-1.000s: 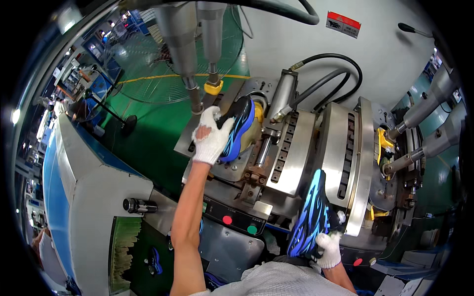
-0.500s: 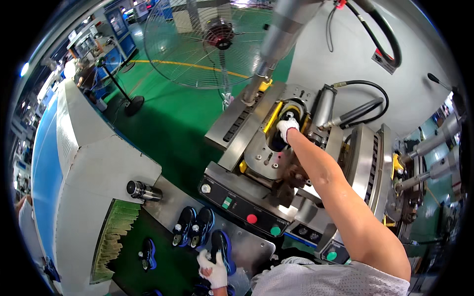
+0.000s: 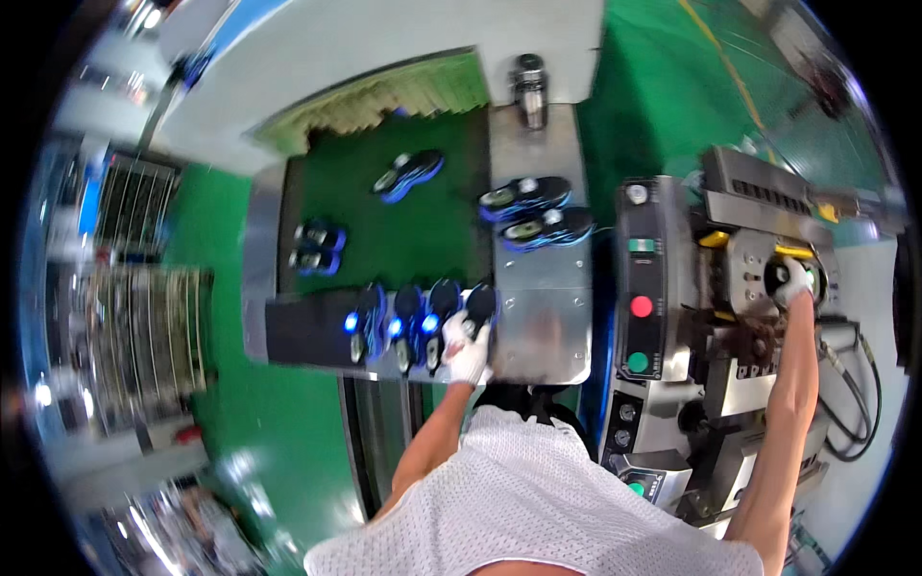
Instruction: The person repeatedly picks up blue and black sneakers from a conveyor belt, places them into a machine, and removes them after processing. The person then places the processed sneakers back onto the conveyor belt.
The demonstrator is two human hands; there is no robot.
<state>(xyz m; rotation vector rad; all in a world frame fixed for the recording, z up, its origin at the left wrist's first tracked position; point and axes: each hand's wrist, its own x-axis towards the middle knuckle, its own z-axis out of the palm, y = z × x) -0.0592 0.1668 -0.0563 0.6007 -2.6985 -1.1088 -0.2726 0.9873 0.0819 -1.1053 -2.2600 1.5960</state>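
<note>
A hand could pass over the near right corner of the worktop. Shoes and the left hand crowd the near edge leftward; two more shoes and a bottle obstruct farther back.

Gloved left hand reaches forward, gloved right hand far rightward.

Working from far away, I count nine clear shoes: four in a row between seven and eight o'clock, two at half past one, one at eleven, two between nine and ten. I count also two gloved hands, near six and three, one flask near one, one red button at three, and two round green buttons, near four and half past four.
</note>
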